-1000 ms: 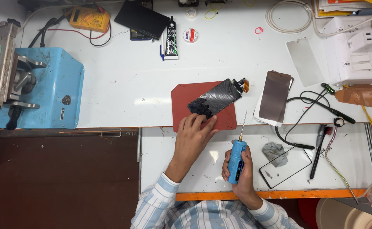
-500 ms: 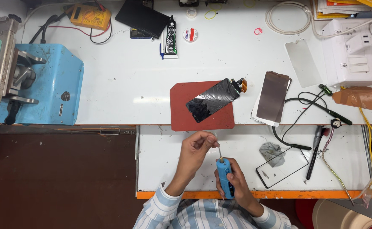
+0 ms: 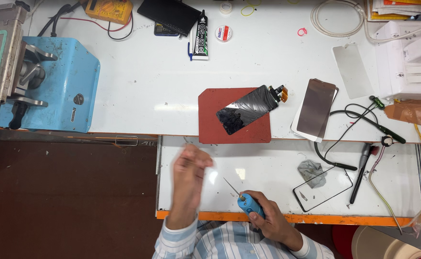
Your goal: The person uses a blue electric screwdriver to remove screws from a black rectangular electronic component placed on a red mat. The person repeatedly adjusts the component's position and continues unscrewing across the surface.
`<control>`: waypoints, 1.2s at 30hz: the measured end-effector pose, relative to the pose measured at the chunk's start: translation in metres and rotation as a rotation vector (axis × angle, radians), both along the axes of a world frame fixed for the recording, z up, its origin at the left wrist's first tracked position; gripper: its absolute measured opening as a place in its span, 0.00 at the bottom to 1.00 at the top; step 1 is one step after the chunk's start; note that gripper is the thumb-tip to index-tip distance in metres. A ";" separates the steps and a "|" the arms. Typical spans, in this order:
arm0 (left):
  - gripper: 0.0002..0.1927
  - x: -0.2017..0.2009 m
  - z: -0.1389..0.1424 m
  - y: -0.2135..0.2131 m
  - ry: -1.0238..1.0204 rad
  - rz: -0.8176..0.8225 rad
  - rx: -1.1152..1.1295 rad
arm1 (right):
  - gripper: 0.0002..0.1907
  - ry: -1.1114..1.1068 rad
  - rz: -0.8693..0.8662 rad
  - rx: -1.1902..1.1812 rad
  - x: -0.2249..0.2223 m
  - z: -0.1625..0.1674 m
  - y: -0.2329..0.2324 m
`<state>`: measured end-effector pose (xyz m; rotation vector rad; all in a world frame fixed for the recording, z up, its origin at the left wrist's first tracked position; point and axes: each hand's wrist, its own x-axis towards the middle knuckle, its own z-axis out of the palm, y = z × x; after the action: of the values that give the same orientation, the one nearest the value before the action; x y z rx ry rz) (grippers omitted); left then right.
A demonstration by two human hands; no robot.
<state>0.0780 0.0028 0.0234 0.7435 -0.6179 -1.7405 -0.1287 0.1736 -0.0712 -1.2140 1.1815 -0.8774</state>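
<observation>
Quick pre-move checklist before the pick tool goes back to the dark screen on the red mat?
1. Blue-handled pick tool gripped in right hand: ok.
2. Thin tip points away from the body: ok.
3. Left hand free: cannot tell, it is blurred; nothing visible in it.
4. Dark screen lies flat on the red mat: ok, angled, its connector end past the mat's edge.
5. White bench between tool and mat clear: ok.
6. Loose glass panel apart from the right hand: ok.

Bright, even overhead light — soft glare on the white bench [image 3: 138, 103]; the left hand [image 3: 189, 168] is motion-blurred, the rest sharp.
</observation>
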 end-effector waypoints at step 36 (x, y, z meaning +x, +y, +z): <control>0.25 -0.008 -0.040 -0.030 -1.503 -0.181 -1.219 | 0.20 -0.380 -0.325 0.520 0.010 0.069 -0.080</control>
<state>0.0701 -0.0274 -0.0170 0.9360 -2.4509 -0.3285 -0.1186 0.0940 -0.0021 -0.4187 1.2059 -0.9128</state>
